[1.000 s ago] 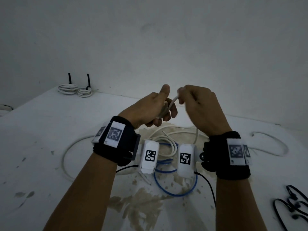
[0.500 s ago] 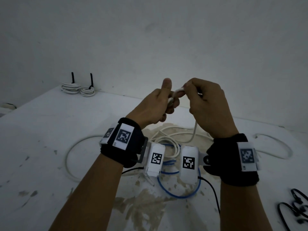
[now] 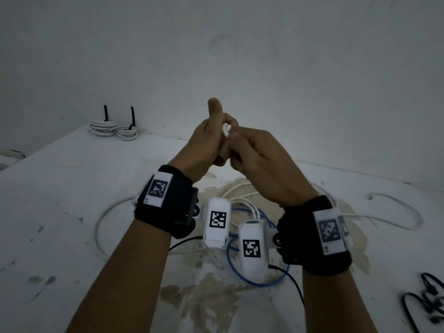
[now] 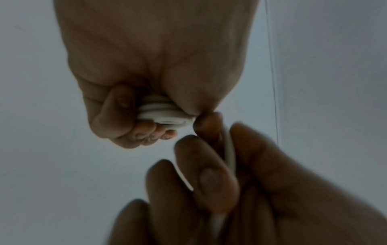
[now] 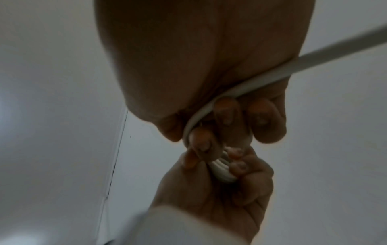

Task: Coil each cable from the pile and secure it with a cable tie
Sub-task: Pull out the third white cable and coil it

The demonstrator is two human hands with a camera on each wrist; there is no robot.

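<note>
Cable (image 3: 226,130), white, is raised above the bench (image 3: 72,193) between your two hands. Your left hand (image 3: 206,145) grips a small stack of coiled turns (image 4: 165,114), fingers (image 4: 146,132) curled round it, thumb upright. Your right hand (image 3: 262,159) pinches the free run (image 5: 240,87), fingers (image 5: 226,112) curled over it. Loose white cable (image 3: 396,212) and a blue cable (image 3: 252,282) lie on the bench below. Two tied coils (image 3: 113,129) sit at the far left; black ties (image 3: 430,301) lie near right.
</note>
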